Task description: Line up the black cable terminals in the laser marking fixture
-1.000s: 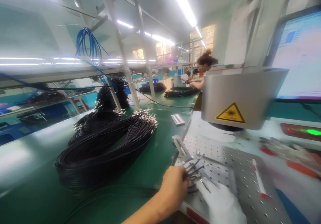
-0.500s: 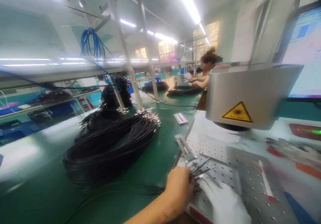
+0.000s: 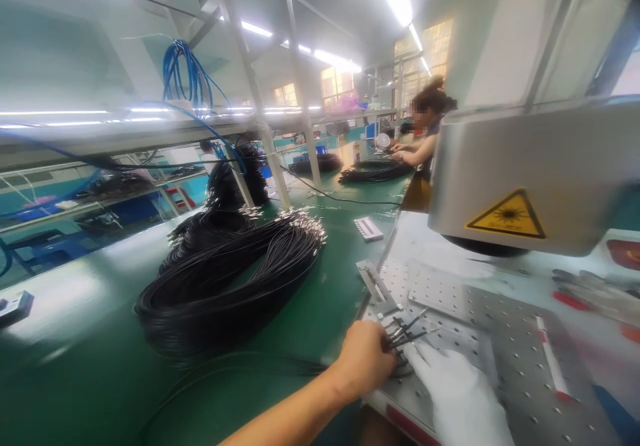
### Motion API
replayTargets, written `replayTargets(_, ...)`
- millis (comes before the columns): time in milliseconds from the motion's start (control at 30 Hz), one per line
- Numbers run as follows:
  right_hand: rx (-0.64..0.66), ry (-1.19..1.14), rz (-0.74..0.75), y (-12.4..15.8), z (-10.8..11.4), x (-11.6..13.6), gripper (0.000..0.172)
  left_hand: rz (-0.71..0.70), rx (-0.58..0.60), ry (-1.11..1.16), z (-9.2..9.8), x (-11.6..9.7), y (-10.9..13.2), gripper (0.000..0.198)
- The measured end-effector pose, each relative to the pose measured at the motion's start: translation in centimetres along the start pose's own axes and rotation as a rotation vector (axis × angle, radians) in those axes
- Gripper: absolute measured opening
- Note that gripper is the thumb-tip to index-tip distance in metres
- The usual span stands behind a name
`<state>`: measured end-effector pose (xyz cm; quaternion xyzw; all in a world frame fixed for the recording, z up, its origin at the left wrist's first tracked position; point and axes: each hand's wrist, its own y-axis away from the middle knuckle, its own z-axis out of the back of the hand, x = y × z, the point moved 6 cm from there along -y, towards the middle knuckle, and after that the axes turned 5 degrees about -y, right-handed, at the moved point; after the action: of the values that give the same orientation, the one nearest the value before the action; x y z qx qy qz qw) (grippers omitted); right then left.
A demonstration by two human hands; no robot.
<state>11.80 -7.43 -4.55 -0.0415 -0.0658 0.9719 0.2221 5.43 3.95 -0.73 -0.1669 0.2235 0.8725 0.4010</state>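
My bare left hand point(image 3: 364, 359) grips a small bunch of thin black cable ends point(image 3: 407, 334) whose metal tips fan out over the perforated metal plate point(image 3: 505, 359). My right hand point(image 3: 457, 393), in a white glove, lies flat on the plate just right of those tips, fingers touching them. The cables trail left from my left hand across the green bench. A silver laser head point(image 3: 530, 179) with a yellow warning label hangs above the plate.
A large coil of black cables point(image 3: 225, 279) lies on the green bench point(image 3: 90, 366) to the left. A small white part point(image 3: 369, 228) sits further back. A red-and-white pen point(image 3: 550, 359) rests on the plate. Another person works at the far end, beside more cable coils point(image 3: 373, 173).
The view has shifted slightly left and down. Both hands stay at the plate's near-left corner, my left hand still gripping the cable ends.
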Motion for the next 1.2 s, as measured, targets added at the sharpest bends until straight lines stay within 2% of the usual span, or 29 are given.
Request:
replayTargets(100, 0.007, -0.037, -0.03, 0.0, -0.4, -0.2, 0.064, -0.01, -0.01, 0.015, -0.1, 0.2, 0.0, 0.013)
replayTargets(233, -0.047, -0.018, -0.026, 0.1, -1.1, 0.1, 0.067, -0.09, 0.014, 0.16, 0.2, 0.7, 0.1, 0.023)
replayTargets(400, -0.092, -0.105, -0.112, 0.1, -1.7, -0.4, 0.063, -0.115, -0.045, 0.35, 1.5, 1.5, 0.3, 0.011)
replayTargets(500, -0.078, -0.167, -0.12, -0.1, -1.7, -0.5, 0.063, -0.118, 0.0, 0.401, 1.7, 1.7, 0.4, 0.014)
replayTargets(567, -0.053, -0.158, -0.097, -0.2, -1.7, -0.4, 0.064, -0.109, 0.012, 0.404, 1.7, 2.0, 0.5, 0.013)
replayTargets(700, 0.0, -0.09, -0.073, -0.4, -1.5, 0.0, 0.07, -0.071, -0.043, 0.297, 1.9, 2.6, 0.4, 0.015)
replayTargets(867, -0.035, -0.04, -0.112, -0.2, -1.0, 0.0, 0.071, -0.061, -0.139, 0.211, 2.4, 1.4, -0.1, 0.009)
replayTargets(1033, -0.051, -0.129, -0.112, -0.2, -1.2, -0.3, 0.061, -0.096, -0.078, 0.221, 1.9, -0.2, -1.2, 0.007)
replayTargets(1200, -0.051, -0.156, -0.137, -0.2, -1.8, -0.5, 0.058, -0.129, -0.052, 0.186, 1.2, -0.4, -1.5, 0.006)
